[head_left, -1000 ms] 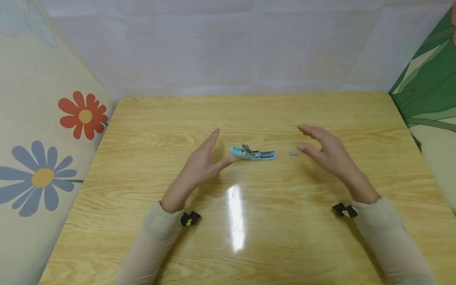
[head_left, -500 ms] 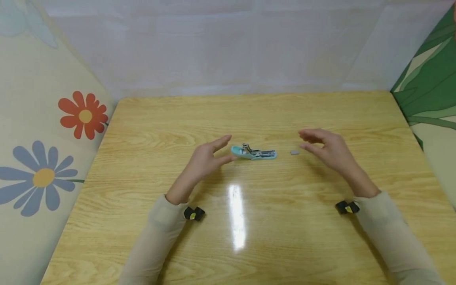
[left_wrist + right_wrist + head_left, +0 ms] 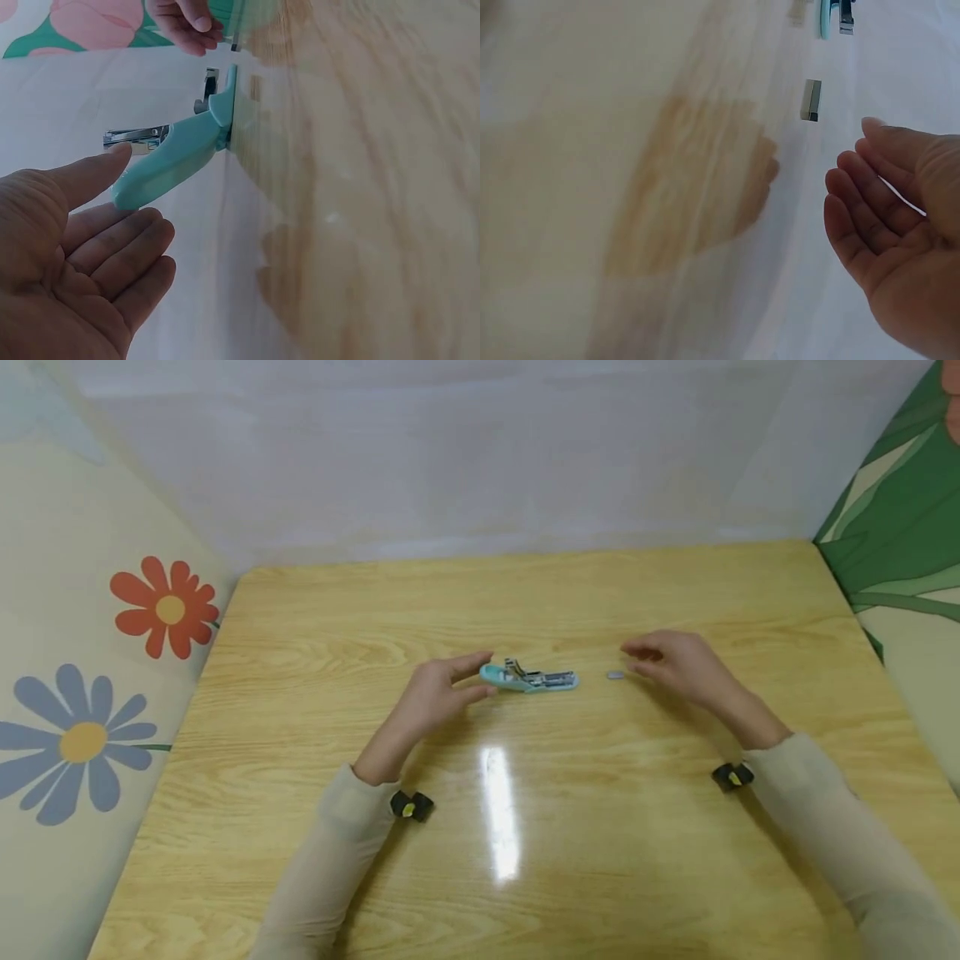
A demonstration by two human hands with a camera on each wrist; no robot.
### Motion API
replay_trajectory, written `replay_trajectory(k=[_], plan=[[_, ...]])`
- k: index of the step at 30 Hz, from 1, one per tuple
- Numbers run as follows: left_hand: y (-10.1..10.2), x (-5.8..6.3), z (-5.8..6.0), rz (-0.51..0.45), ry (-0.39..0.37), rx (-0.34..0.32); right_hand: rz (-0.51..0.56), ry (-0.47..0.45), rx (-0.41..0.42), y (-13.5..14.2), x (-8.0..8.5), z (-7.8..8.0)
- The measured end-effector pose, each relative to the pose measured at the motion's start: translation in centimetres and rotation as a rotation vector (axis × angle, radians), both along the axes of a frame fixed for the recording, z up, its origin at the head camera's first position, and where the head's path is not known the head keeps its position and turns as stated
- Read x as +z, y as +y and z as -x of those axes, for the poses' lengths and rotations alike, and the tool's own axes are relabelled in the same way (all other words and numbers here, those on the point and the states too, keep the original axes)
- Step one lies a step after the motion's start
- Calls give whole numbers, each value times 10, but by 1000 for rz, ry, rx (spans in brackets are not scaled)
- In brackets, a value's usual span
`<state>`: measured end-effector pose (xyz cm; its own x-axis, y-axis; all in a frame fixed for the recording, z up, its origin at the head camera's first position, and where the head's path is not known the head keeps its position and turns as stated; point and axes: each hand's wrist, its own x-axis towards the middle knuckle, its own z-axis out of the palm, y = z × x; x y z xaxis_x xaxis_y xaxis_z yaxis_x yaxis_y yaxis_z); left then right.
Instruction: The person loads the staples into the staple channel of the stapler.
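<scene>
A turquoise stapler (image 3: 528, 678) lies opened out on the table, its metal magazine (image 3: 136, 138) exposed. My left hand (image 3: 427, 697) is at its left end, thumb on one side and fingers on the other. In the left wrist view the thumb tip and the extended fingers (image 3: 127, 259) overlap the stapler's rounded end without curling round it. To the right of the stapler lies a short grey strip of staples (image 3: 615, 675), seen on its edge in the right wrist view. My right hand (image 3: 678, 670) hovers just right of that strip, fingers loosely bent and holding nothing.
The wood-grain table (image 3: 360, 610) is glossy, with a bright reflection (image 3: 500, 818) in front of the stapler. A white sheet (image 3: 465, 460) hangs behind the far edge. Flower-painted panels (image 3: 82, 743) stand at both sides.
My left hand has narrowed its thumb-finger gap and come in around the stapler's left end. The right hand's fingers have drawn together near the staples. The stapler and strip stay on the table.
</scene>
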<state>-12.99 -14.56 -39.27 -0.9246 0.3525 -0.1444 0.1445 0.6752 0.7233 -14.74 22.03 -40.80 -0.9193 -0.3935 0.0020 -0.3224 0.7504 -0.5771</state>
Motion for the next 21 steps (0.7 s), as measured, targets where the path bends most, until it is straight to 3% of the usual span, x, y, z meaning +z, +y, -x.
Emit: replay_trajectory(k=[21], plan=[[3,-6,3,-19,0,22,-105,45,82,-11,-12,9]])
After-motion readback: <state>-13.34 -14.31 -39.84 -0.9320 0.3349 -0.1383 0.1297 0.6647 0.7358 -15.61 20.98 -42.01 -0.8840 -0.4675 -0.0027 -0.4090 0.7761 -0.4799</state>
